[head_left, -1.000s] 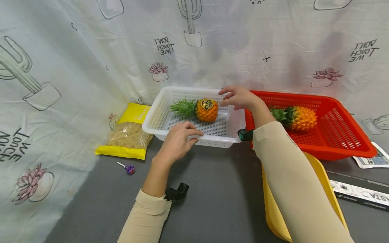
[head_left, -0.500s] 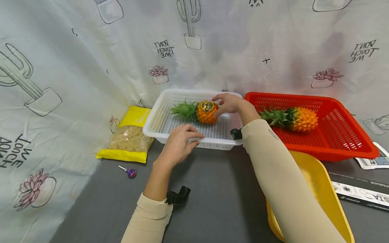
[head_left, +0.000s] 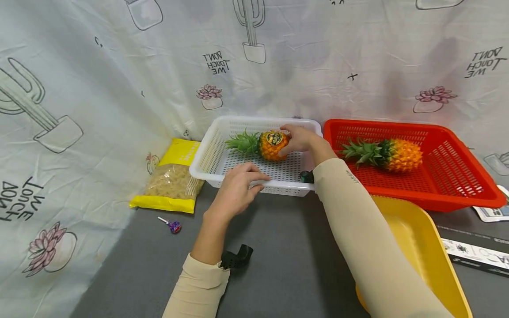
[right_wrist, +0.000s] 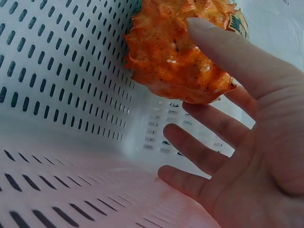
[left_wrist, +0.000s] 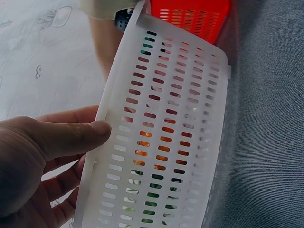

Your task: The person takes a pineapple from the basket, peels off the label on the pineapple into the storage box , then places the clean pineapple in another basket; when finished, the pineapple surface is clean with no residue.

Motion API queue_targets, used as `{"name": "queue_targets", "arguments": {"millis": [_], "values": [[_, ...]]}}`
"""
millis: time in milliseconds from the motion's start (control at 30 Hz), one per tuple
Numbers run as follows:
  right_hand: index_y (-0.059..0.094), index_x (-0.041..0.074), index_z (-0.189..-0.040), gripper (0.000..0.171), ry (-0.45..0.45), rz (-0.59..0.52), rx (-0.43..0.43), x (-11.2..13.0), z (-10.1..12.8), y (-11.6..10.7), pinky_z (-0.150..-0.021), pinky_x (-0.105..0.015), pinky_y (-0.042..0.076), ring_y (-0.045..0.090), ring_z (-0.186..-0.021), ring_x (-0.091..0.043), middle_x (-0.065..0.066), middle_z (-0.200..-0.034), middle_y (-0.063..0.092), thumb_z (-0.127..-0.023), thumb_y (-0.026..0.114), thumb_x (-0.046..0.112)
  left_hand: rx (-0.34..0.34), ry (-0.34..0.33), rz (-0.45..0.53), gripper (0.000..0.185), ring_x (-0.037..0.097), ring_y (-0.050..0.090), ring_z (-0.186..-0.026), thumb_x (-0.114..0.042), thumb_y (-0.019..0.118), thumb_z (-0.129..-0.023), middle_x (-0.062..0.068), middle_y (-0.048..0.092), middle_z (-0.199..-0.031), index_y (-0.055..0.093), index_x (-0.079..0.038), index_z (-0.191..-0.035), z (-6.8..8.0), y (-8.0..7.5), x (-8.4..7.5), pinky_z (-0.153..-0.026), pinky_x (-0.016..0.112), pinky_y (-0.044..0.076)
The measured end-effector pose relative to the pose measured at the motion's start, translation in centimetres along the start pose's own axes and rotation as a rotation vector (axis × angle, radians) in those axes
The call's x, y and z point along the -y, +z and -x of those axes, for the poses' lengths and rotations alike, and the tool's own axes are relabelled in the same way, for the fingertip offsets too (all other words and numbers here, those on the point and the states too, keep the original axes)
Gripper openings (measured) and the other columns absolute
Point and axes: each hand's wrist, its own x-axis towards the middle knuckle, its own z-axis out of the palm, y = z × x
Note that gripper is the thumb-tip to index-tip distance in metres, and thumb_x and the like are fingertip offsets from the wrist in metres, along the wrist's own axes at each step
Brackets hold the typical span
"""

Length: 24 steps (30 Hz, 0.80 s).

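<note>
A small pineapple with green leaves and a black-and-gold label lies in the white plastic basket. My right hand reaches into that basket and holds the fruit's bare end between thumb and index finger; in the right wrist view the thumb lies on the orange skin and the other fingers spread below it. On the basket's near rim is my left hand. Its thumb presses the outer wall and its fingers hook over the edge, as the left wrist view shows.
Right of the white basket stands a red basket with another pineapple. A yellow tray lies partly under my right sleeve. To the left are a yellow bag and a lollipop. A black-and-white box lies far right.
My right hand has moved left and down, from above the basket's right side to the pineapple's end, and now takes hold of it. The left hand stays on the rim.
</note>
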Motion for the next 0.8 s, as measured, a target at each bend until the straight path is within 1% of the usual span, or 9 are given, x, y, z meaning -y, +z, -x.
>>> {"name": "queue_targets", "arguments": {"millis": [233, 400, 600, 700, 800], "values": [[0.037, 0.012, -0.158, 0.085, 0.001, -0.023, -0.008, -0.09, -0.14, 0.23, -0.121, -0.055, 0.035, 0.042, -0.144, -0.038, -0.021, -0.159, 0.041, -0.086, 0.081, 0.020, -0.004, 0.005, 0.008, 0.023, 0.025, 0.061, -0.107, -0.011, 0.076, -0.093, 0.001, 0.067, -0.110, 0.081, -0.019, -0.115, 0.13, -0.11, 0.12, -0.096, 0.045, 0.048], [0.039, 0.012, -0.156, 0.083, -0.004, -0.056, -0.008, -0.16, 0.00, 0.26, -0.120, -0.056, 0.035, 0.043, -0.142, -0.038, -0.021, -0.158, 0.042, -0.085, 0.081, 0.018, -0.003, 0.007, 0.009, 0.023, 0.025, 0.061, -0.108, -0.011, 0.076, -0.093, 0.001, 0.067, -0.110, 0.081, -0.019, -0.115, 0.04, 0.05, 0.27, -0.096, 0.045, 0.048], [0.040, 0.010, -0.153, 0.081, -0.026, -0.090, -0.023, -0.34, 0.06, 0.06, -0.119, -0.056, 0.037, 0.045, -0.138, -0.038, -0.022, -0.153, 0.045, -0.083, 0.081, 0.015, -0.006, 0.010, 0.007, 0.023, 0.025, 0.060, -0.108, -0.011, 0.076, -0.093, 0.000, 0.067, -0.110, 0.081, -0.019, -0.115, -0.17, 0.00, 0.29, -0.096, 0.045, 0.047], [0.041, 0.010, -0.151, 0.079, -0.023, -0.128, -0.026, -0.45, 0.00, 0.06, -0.118, -0.054, 0.039, 0.048, -0.134, -0.037, -0.022, -0.151, 0.047, -0.083, 0.080, 0.014, -0.007, 0.003, 0.012, 0.023, 0.025, 0.060, -0.108, -0.011, 0.077, -0.093, 0.001, 0.067, -0.110, 0.081, -0.019, -0.114, -0.20, 0.02, 0.32, -0.096, 0.044, 0.047], [0.040, 0.009, -0.151, 0.079, -0.014, -0.200, -0.025, -0.56, -0.14, 0.18, -0.115, -0.052, 0.044, 0.050, -0.130, -0.036, -0.022, -0.149, 0.047, -0.083, 0.079, 0.012, -0.003, -0.005, 0.016, 0.023, 0.025, 0.060, -0.108, -0.012, 0.077, -0.093, 0.001, 0.067, -0.110, 0.081, -0.019, -0.114, -0.18, 0.08, 0.32, -0.096, 0.044, 0.047]]}}
